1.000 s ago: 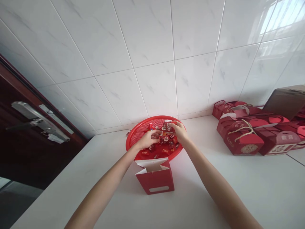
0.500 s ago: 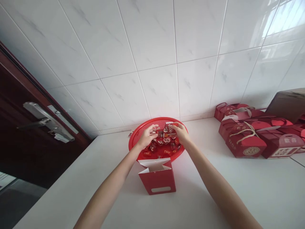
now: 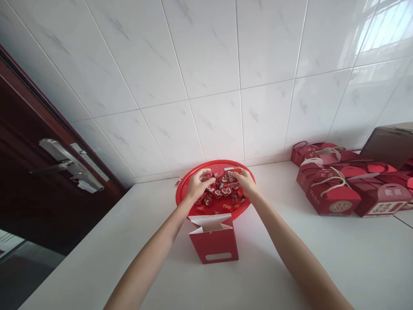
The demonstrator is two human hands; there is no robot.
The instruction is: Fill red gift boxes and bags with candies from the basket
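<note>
A red plastic basket [image 3: 182, 196] with perforated sides holds many small wrapped candies [image 3: 226, 191] in red, some printed in white or gold. Inside its left part, my left hand [image 3: 197, 186] has its fingers curled toward the thumb around a red wrapped candy, mostly covered by the fingers. Over the right side, my right hand [image 3: 247, 183] pinches at a wrapped candy among the pile. Just in front of the basket stands a red paper box [image 3: 214, 245], upright, its top open and its white inside showing. Neither hand touches the box.
Several red gift boxes [image 3: 335, 198], some with rope handles, are grouped at the right on the white counter [image 3: 155, 258]. Behind them sits a brown carton [image 3: 387, 144]. A tiled wall [image 3: 216, 125] backs the counter; a dark door [image 3: 38, 185] is at the left.
My hands stay over the basket, their fingers shifting slightly among the candies, and some candies have moved. The red paper box stands where it was. The view has tilted a little.
</note>
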